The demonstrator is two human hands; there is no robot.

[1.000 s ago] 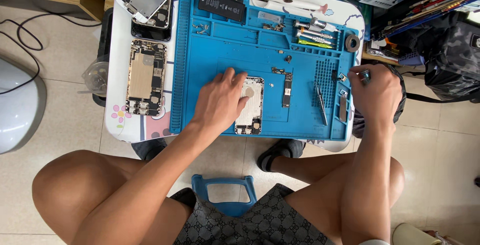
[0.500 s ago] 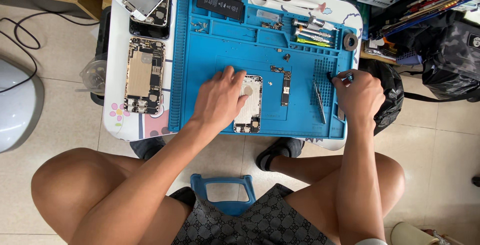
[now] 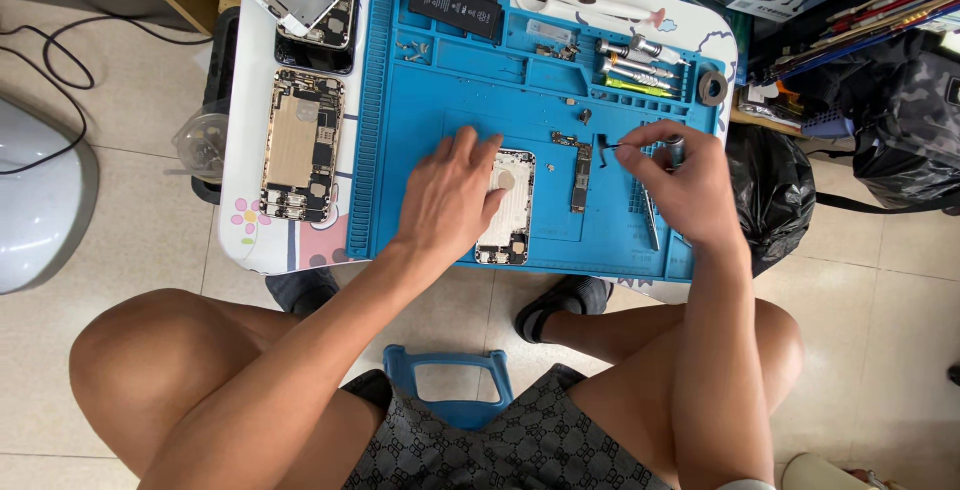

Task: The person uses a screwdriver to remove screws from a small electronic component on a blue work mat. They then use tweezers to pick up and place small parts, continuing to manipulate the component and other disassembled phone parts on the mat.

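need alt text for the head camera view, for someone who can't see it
Seen from above, a seated person's left hand rests on an opened phone shell on a blue work mat, while the right hand pinches a small dark part beside a circuit board.

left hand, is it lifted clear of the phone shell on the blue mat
No, the left hand lies flat on the phone shell, which rests on the blue mat.

Matt blue rubbery mat under my left hand; bare brushed-metal phone shell, dull; glossy black battery; shiny metal drivers.
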